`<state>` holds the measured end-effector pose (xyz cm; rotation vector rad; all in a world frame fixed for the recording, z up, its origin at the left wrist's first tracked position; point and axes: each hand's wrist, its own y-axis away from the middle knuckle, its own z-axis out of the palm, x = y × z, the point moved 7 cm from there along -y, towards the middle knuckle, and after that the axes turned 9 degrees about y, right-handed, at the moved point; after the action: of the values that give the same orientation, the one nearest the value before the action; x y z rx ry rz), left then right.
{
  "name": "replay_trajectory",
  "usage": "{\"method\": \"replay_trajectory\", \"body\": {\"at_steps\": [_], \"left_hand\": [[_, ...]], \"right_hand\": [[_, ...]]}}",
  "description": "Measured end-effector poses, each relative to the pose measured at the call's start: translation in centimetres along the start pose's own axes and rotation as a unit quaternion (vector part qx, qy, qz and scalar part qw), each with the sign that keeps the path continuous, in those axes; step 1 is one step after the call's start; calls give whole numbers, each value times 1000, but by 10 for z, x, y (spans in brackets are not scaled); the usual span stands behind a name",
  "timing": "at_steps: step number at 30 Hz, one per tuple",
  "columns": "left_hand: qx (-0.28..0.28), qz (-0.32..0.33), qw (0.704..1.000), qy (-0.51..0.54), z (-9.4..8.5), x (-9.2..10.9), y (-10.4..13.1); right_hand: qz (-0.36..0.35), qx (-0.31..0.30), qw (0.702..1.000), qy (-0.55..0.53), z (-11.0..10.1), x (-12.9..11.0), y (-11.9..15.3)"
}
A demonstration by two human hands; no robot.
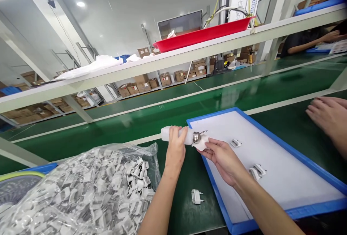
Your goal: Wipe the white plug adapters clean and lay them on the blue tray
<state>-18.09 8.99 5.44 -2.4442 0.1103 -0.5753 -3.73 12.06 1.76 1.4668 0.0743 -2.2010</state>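
My left hand is wrapped round a translucent white plastic bottle with a metal pump top. The bottle lies nearly on its side in the air, its metal top touching or close against a white cloth. That cloth is pinched in the fingers of my right hand; whether anything is inside it I cannot tell. Below my hands a white two-pin plug piece lies on the green table. A few similar white plug pieces rest in the blue-rimmed white tray under my right arm.
A clear plastic bag heaped with white plug pieces fills the left front. Beside it sits a green-rimmed basket. Another person's hand is at the right edge. A raised shelf with a red tray crosses behind the green table.
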Motion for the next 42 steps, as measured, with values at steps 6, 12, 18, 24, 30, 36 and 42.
{"method": "replay_trajectory", "body": {"at_steps": [6, 12, 18, 24, 30, 36, 42], "left_hand": [[-20, 50, 998, -41, 0, 9, -1], [-35, 67, 996, -41, 1, 12, -3], [-21, 16, 1000, 8, 3, 3, 0], [30, -96, 991, 89, 10, -19, 5], [116, -231, 951, 167, 17, -57, 6], [115, -309, 908, 259, 43, -89, -2], [61, -306, 907, 284, 49, -90, -12]], "right_hand": [[1, -6, 1000, 7, -1, 8, 0], [11, -18, 1000, 6, -2, 13, 0], [22, -7, 1000, -16, -2, 12, -1], [33, 4, 999, -41, 0, 7, -1], [47, 21, 998, -48, -4, 11, -7], [65, 35, 996, -46, -9, 19, 0], [78, 72, 994, -38, -24, 18, 17]]}}
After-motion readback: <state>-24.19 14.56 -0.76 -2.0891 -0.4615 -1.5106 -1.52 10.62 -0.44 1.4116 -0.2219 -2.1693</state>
